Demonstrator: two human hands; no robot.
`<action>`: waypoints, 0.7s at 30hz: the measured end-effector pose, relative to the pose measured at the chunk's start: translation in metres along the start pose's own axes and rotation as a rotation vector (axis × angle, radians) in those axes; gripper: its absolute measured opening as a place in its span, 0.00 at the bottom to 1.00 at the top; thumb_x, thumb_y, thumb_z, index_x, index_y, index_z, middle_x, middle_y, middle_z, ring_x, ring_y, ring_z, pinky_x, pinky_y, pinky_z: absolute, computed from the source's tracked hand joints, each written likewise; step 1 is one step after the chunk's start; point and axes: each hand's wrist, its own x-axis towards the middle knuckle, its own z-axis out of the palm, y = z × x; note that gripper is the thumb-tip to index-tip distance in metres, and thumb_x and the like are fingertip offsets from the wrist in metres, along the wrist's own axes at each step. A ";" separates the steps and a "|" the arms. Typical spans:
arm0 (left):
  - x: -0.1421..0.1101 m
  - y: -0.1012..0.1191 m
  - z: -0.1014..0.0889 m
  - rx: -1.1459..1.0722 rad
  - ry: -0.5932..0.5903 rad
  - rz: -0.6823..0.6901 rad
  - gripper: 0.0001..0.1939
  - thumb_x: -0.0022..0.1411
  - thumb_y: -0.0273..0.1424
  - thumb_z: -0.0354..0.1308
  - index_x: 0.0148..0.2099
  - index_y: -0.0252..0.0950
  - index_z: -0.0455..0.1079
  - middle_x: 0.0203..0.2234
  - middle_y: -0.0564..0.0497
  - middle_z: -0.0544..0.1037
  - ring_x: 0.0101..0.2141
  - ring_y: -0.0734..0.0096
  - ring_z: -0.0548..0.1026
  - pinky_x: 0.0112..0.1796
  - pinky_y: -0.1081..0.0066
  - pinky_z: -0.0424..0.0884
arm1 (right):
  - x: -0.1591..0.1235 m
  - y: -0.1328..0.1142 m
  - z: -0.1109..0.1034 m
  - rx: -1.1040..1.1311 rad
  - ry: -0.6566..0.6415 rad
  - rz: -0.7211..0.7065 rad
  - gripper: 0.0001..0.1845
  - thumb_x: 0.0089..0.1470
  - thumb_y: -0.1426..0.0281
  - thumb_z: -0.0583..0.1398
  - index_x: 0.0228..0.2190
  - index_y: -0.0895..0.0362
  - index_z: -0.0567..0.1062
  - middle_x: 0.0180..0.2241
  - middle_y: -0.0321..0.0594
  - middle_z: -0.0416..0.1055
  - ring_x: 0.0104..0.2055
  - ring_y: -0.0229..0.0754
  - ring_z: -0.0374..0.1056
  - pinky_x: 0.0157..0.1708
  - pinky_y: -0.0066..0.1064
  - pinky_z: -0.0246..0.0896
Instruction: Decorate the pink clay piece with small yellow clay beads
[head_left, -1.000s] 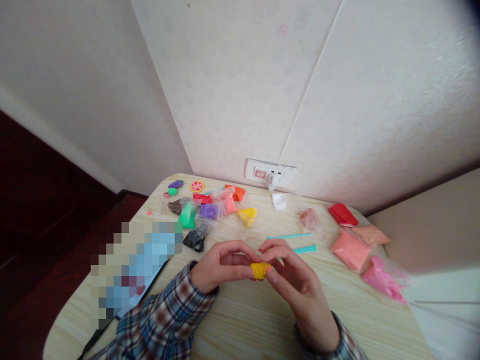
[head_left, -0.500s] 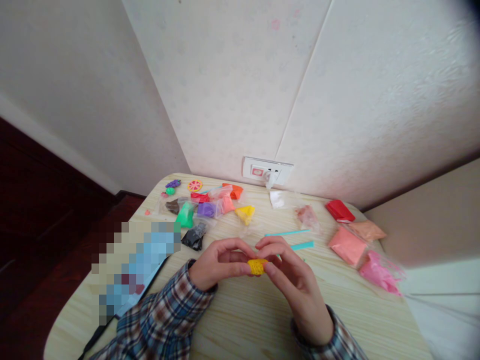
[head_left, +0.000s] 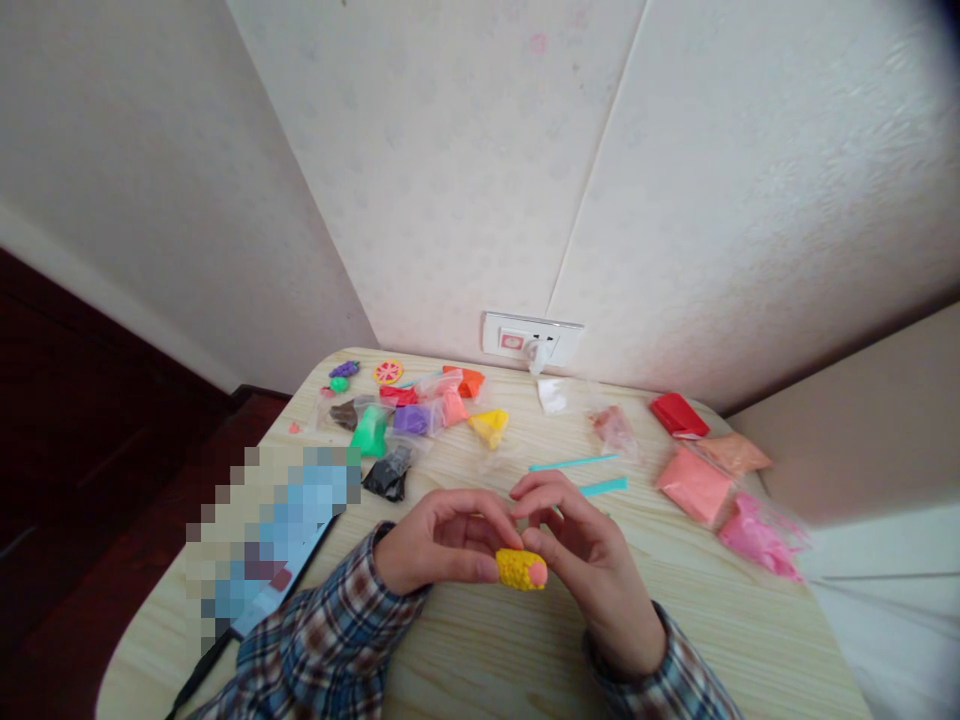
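A small cob-shaped piece of clay corn [head_left: 514, 569], bumpy and yellow with a round pink end facing right, is between the thumb and fingers of my left hand [head_left: 442, 545]. My right hand [head_left: 581, 555] is just above and to the right of it, fingers curved and apart from the thumb. Its thumb tip is at the upper edge of the corn; whether it presses there I cannot tell. Behind my right hand lie two turquoise tools, a thin stick [head_left: 574, 463] and a wider flat one [head_left: 604, 487].
Clay bags lie across the table [head_left: 480, 660]: green [head_left: 369, 432], black [head_left: 388, 474], yellow [head_left: 490, 428], coral [head_left: 695, 484] and pink [head_left: 759, 538]. Finished clay grapes [head_left: 345, 369] and a fruit slice [head_left: 388, 372] sit at the far left. A blurred screen [head_left: 281, 550] is beside my left sleeve.
The corn has been turned, so its pink end now shows, and it has come slightly lower. My right thumb has shifted from its side to its upper edge.
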 end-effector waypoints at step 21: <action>0.001 0.002 -0.001 -0.012 -0.038 -0.004 0.16 0.47 0.33 0.75 0.39 0.35 0.80 0.36 0.50 0.81 0.35 0.74 0.79 0.38 0.76 0.73 | -0.002 -0.003 -0.001 -0.027 -0.007 -0.027 0.08 0.58 0.61 0.63 0.31 0.50 0.79 0.33 0.39 0.72 0.38 0.41 0.68 0.37 0.31 0.65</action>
